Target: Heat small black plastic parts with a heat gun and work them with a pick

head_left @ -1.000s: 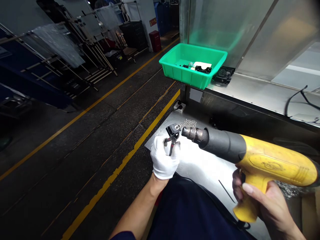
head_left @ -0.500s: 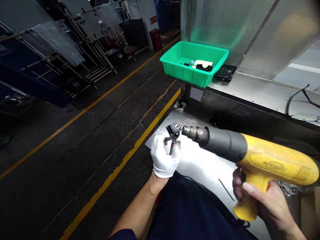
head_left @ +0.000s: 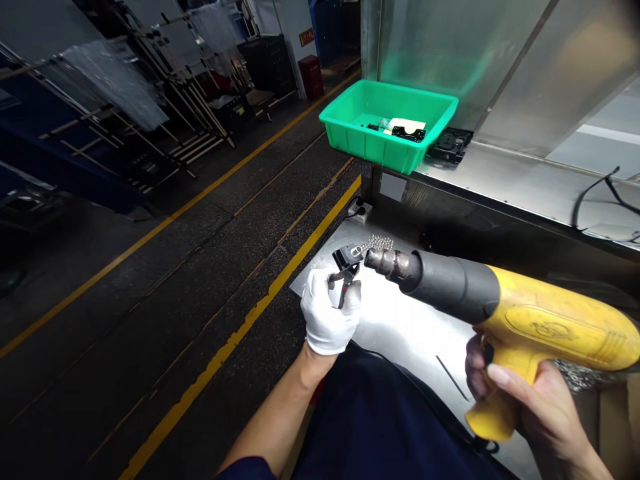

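My left hand [head_left: 330, 313], in a white glove, is closed around what look like small black-and-red-handled pliers [head_left: 346, 275]. At their far end sits a small black block-like part [head_left: 346, 257]. Bare and wrapped round the grip, my right hand [head_left: 540, 407] holds a yellow heat gun [head_left: 565, 320] with a black barrel. Its metal nozzle [head_left: 393, 265] points left at the black part, a small gap away. Just behind the part, a heap of silvery metal balls or chain [head_left: 378, 243] lies on the metal surface. Whether the trigger is pressed I cannot tell.
A green bin [head_left: 370, 143] with black parts stands on the metal ledge [head_left: 520, 173], beside another black part [head_left: 450, 145]. Glasses [head_left: 607, 207] lie to the right. A thin dark rod [head_left: 452, 377] is on the metal worktop [head_left: 395, 320]. A power socket [head_left: 360, 210] sits behind.
The heat gun has shifted very slightly to the right. My left hand and the black part stay almost where they were.
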The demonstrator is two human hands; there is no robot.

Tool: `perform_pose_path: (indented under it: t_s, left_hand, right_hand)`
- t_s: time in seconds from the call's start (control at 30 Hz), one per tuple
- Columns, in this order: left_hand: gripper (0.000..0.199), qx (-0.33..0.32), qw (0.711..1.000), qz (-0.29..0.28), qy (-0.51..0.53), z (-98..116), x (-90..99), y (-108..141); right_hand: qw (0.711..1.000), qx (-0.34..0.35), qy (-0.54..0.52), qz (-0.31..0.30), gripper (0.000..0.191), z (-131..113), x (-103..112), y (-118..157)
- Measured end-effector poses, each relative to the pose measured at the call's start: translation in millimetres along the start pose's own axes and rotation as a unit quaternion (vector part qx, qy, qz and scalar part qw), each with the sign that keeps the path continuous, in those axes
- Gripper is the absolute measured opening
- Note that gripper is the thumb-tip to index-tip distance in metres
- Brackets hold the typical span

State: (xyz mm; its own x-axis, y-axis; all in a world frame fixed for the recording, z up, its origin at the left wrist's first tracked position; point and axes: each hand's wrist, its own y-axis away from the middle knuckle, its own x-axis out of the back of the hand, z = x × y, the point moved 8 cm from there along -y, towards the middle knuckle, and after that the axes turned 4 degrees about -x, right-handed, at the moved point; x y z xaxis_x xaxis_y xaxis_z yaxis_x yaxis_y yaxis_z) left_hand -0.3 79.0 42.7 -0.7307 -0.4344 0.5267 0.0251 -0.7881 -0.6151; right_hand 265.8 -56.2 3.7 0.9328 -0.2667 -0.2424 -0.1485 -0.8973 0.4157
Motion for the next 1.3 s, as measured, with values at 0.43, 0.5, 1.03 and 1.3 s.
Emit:
perform_pose_path:
  t_s: [0.43,0.5,1.03,1.3]
  left_hand:
    - [0.022,-0.011,1.000,0.008,0.019,0.4,-1.4,-0.5]
    - [0.022,-0.012,1.000,0.008,0.014,0.4,-1.6,-0.6]
    - [0.022,-0.002,1.000,0.007,0.008,1.6,-1.3,-1.1]
    - [0.022,0.015,1.000,-0.007,0.001,1.5,-1.3,-0.3]
  right_hand:
    - [1.000,-0.003,-0.008,0.009,0.031,-1.6,0.8,-0.5]
    - [1.000,0.002,-0.006,0.008,0.031,-3.1,0.3,-0.6]
    - [1.000,-0.004,-0.016,0.002,0.028,-1.8,0.2,0.1]
    - [1.000,0.002,-0.019,0.002,0.028,-1.2,2.6,-0.4]
